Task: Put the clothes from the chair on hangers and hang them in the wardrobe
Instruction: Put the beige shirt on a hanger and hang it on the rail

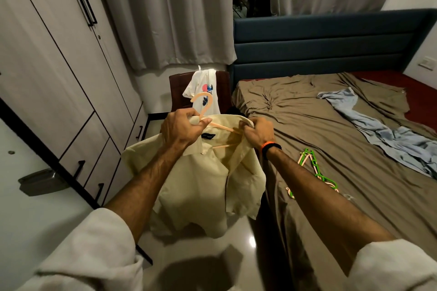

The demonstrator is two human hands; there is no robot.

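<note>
A pale yellow collared shirt (pixel 201 184) hangs in front of me above the floor. Inside its neck sits a peach plastic hanger (pixel 204 106), hook pointing up. My left hand (pixel 181 129) grips the hanger's neck together with the collar. My right hand (pixel 256 132) pinches the right side of the collar over the hanger's arm. Behind them a brown chair (pixel 177 92) carries a white printed T-shirt (pixel 203 88). The wardrobe (pixel 47 66) stands at the left with its doors closed.
To the right is a bed with a brown sheet (pixel 319 137) and a blue headboard (pixel 331 40). Green and peach spare hangers (pixel 312 168) and a light blue cloth (pixel 383 130) lie on it. An open white door panel (pixel 28 184) is near left. Glossy floor (pixel 212 255) lies below.
</note>
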